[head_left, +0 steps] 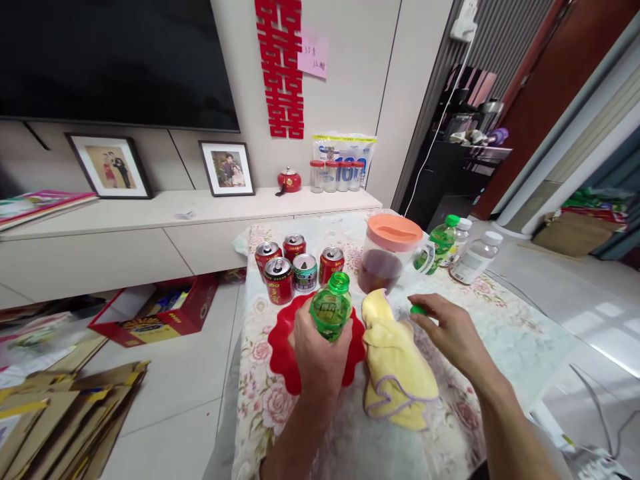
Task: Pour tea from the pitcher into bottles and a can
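Observation:
My left hand point(320, 353) is wrapped round an uncapped green plastic bottle point(331, 308), held upright over a red scalloped plate point(280, 353). In my right hand point(445, 327), thumb and fingers pinch a small green bottle cap point(417, 310). Between my hands lies a crumpled yellow cloth point(400, 367) with purple edging, partly beside the plate. Behind the bottle stand several drink cans, among them a red can point(279, 283) and a green and white can point(305, 275). A clear pitcher point(383, 267) with an orange lid and dark liquid inside stands behind the cloth.
Another green bottle point(443, 240) and two white-capped bottles, one of them a clear bottle point(475, 257), stand right of the pitcher. A flowered tablecloth point(515, 327) covers the table. Flattened cardboard point(75, 420) and a red box point(165, 310) lie on the floor at left.

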